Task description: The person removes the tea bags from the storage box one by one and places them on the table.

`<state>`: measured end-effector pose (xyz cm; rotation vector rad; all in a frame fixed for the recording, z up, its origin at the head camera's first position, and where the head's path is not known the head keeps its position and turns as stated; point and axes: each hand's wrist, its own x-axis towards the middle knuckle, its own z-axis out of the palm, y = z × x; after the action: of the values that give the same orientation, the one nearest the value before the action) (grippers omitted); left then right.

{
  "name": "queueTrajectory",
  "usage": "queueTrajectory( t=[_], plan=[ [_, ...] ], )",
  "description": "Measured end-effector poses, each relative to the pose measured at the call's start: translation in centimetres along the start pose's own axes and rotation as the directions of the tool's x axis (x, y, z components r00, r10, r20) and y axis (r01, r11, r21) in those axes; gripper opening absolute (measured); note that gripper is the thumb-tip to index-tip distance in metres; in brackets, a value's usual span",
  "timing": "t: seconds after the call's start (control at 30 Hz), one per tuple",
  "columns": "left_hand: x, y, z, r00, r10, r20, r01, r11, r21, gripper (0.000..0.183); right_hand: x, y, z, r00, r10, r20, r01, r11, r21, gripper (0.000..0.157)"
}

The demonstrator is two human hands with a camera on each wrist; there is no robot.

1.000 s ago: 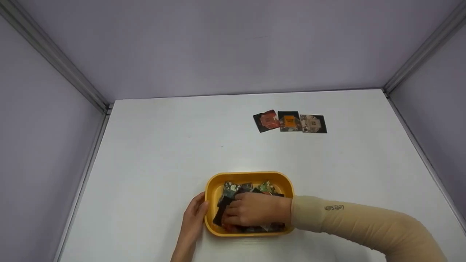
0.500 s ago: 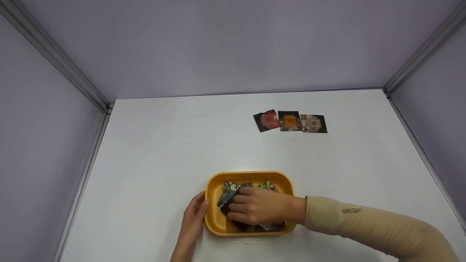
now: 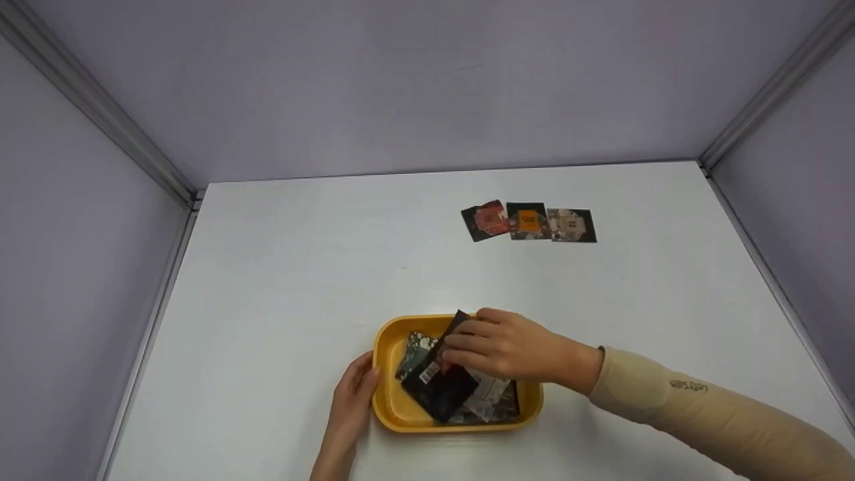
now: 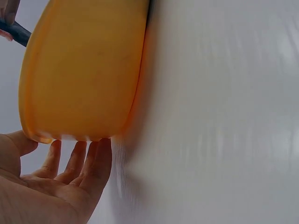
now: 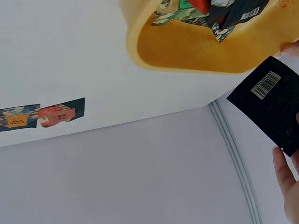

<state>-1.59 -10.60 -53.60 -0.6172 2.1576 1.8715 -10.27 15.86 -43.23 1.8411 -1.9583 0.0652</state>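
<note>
A yellow plastic bin (image 3: 399, 409) stands near the front of the table with several small printed packets (image 3: 491, 401) lying jumbled inside. At its left end, my left hand (image 3: 351, 394) touches the outside; the left wrist view shows long, spread fingertips against the wall and the thumb by the rim. My right hand (image 3: 511, 347) pinches a flat black packet (image 3: 441, 394) with a white barcode, held tilted over the bin. The right wrist view shows the packet's dark back, with only parts of the fingers visible.
Three printed packets lie in a row at the back of the white table: a red one (image 3: 487, 220), an orange-centred one (image 3: 528, 222) and a pale one (image 3: 571, 226). Grey-lilac panels (image 3: 427, 87) stand behind the table and at both sides.
My right hand has come up out of the pile and moved right and back, bringing the black packet with its barcode into sight. The left hand stays at the bin's end.
</note>
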Motion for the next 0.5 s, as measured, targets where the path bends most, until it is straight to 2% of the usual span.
queueTrajectory(
  t=[0.13,0.23,0.43,0.5],
  plan=[
    [0.0,0.0,0.0,1.0,-0.002,-0.008,0.002,1.0,0.002,0.067,-1.6,0.6,-0.2,0.997,0.062,-0.037,-0.061,0.998,0.009,0.033],
    [0.0,0.0,0.0,1.0,0.005,-0.002,-0.005,1.0,-0.003,0.067,-3.0,1.1,-0.4,0.991,0.11,-0.083,-0.111,0.994,-0.007,0.033],
    [0.0,0.0,0.0,1.0,0.016,0.004,-0.016,1.0,-0.015,0.068,-5.8,2.1,-0.5,0.96,0.205,-0.189,-0.217,0.975,-0.045,0.031],
    [0.0,0.0,0.0,1.0,0.017,0.005,-0.017,1.0,-0.016,0.069,-6.8,2.4,-0.6,0.951,0.245,-0.187,-0.259,0.964,-0.059,0.032]
  ],
)
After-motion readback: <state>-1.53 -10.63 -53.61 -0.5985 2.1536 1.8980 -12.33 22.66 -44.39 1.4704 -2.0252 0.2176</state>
